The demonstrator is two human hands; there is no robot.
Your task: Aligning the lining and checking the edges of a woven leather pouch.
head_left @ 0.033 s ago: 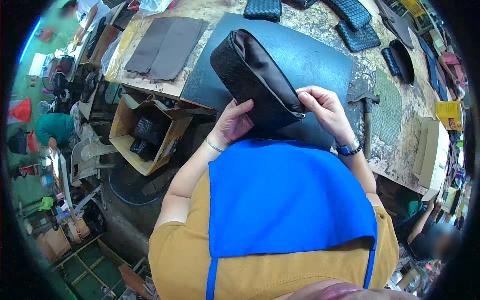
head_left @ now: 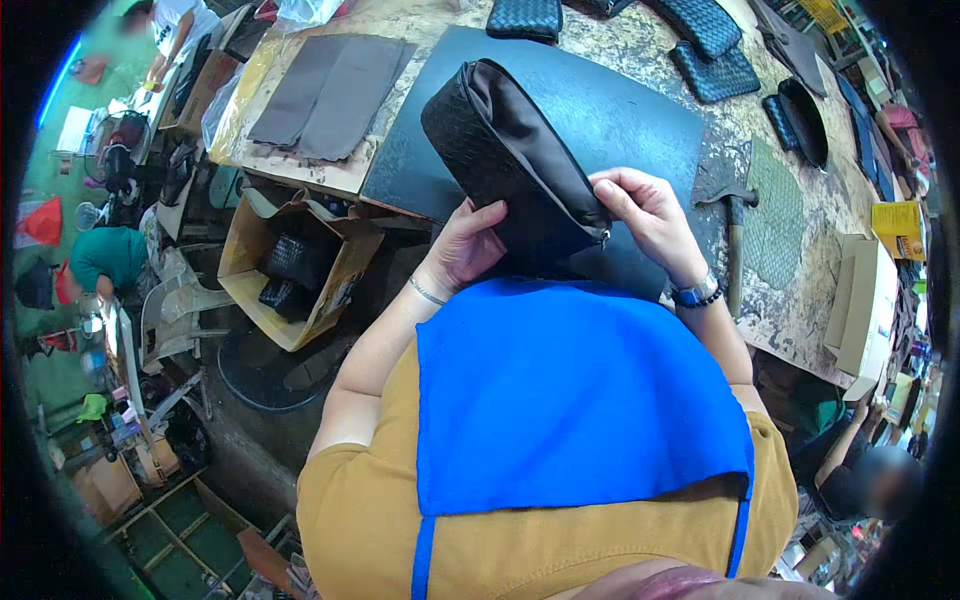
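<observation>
A worn wooden workbench (head_left: 800,300) fills the upper half of the view, and a large black mat (head_left: 600,110) lies on it at about twelve o'clock from the person's chest. Above the mat's near edge both hands hold up a black woven pouch (head_left: 500,150), which slants from ten o'clock down to four o'clock with its zipped edge turned up and right. The left hand (head_left: 465,245) cups the pouch from below at seven o'clock, thumb pressed to its side, its fingers hidden behind the bag. The right hand (head_left: 645,205) pinches the pouch's lower end at four o'clock, fingers closed by the zip pull, which is too small to make out clearly. A hammer (head_left: 735,225) lies at three o'clock, partly behind the right wrist.
</observation>
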